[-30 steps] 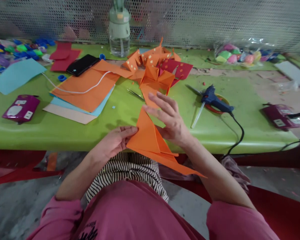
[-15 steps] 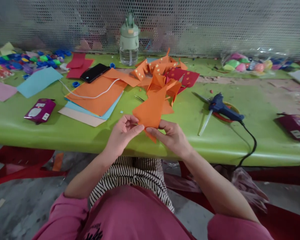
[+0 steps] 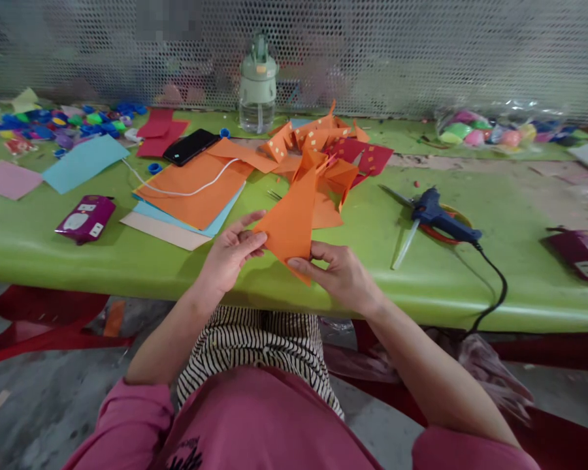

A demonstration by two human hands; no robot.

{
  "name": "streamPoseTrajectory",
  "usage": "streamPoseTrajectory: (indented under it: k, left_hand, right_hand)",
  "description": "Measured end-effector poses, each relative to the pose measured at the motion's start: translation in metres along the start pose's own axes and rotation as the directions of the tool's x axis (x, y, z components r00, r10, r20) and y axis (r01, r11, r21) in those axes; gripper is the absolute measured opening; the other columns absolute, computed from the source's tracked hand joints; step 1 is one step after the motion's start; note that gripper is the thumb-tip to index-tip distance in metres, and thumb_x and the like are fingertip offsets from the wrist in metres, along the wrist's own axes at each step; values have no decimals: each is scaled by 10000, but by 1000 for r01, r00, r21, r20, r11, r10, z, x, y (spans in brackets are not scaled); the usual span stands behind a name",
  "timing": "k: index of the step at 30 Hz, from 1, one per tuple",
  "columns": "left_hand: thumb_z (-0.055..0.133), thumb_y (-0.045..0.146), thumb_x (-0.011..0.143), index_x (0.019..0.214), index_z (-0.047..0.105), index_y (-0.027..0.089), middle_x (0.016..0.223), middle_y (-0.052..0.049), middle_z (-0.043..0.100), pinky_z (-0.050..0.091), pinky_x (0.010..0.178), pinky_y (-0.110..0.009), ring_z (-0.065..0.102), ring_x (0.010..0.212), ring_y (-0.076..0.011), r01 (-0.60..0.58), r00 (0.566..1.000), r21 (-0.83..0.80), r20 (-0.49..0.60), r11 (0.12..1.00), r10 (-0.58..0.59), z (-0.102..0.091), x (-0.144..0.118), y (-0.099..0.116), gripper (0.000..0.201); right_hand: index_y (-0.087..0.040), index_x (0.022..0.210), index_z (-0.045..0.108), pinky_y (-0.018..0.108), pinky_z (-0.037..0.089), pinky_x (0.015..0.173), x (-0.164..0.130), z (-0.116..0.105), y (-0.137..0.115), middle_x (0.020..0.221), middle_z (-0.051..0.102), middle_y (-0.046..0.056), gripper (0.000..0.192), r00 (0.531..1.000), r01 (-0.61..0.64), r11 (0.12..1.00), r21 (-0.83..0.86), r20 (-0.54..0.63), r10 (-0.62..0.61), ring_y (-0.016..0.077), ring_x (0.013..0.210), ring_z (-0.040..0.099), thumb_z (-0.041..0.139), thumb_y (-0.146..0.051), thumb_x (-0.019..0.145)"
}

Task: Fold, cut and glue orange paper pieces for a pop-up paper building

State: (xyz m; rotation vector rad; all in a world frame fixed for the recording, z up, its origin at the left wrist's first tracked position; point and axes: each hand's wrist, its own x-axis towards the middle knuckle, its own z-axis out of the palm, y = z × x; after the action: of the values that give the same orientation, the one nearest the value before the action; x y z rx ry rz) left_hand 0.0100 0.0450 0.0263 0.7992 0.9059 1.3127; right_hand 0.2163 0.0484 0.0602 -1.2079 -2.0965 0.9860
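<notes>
I hold a folded orange paper triangle [image 3: 290,222] upright over the near edge of the green table [image 3: 362,261]. My left hand [image 3: 230,254] pinches its left edge with thumb and fingers. My right hand [image 3: 338,271] grips its lower right corner, thumb on the front. Behind it lies a heap of folded orange and red paper pieces [image 3: 326,150] with small pale squares on them.
A stack of orange, blue and pink sheets [image 3: 186,202] lies at left under a white cable, with a black phone [image 3: 190,145] beyond. A blue glue gun [image 3: 443,219] lies on the right. A green bottle [image 3: 257,81] stands at the back. Purple boxes [image 3: 85,219] sit at both sides.
The orange paper went from lying open and low over my lap to being held upright, folded smaller, above the table edge. My right hand dropped from the top to the lower corner.
</notes>
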Motion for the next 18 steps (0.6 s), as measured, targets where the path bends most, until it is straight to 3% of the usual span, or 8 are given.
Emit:
streamPoseTrajectory:
  k: [4,7,12,14,18]
  left_hand:
    - [827,317,738,1266,649,231,682,64,616,522,658,-170,589,660,-66,-79,997,77,27,994,77,-1,1,-1,564]
    - [817,314,741,1237,668,242,643,77,576,527,662,-174,566,630,-62,-129,992,92,18,987,127,2,-1,-4,523]
    - [812,292,750,1219,663,231,623,91,555,525,666,-149,560,609,-41,-104,995,120,25,987,101,6,-3,-8,496]
    - [801,295,764,1228,637,242,640,90,577,531,660,-147,587,626,-45,-108,993,103,54,989,103,4,-2,-9,495]
    - [794,299,764,1127,603,255,688,81,628,553,642,-175,645,652,-70,-106,987,57,129,993,98,-1,1,-10,412]
  right_hand:
    - [-160,818,739,254,454,625,1,-3,-1,804,754,37,369,999,-37,998,48,17,37,168,710,647,609,-498,889]
    - [-160,838,750,262,446,598,2,2,-1,816,758,45,414,996,-91,994,66,15,91,166,682,647,632,-556,859]
    - [-157,689,727,263,417,514,1,10,3,637,706,36,505,989,-151,982,110,18,150,140,544,590,636,-634,828]
    - [-165,799,753,273,463,566,0,7,4,719,736,37,493,991,-137,981,136,21,135,161,618,636,646,-645,823]
    - [-220,1027,726,338,531,863,2,-6,7,1036,750,49,547,996,-26,948,317,-73,51,222,1004,681,466,-690,922]
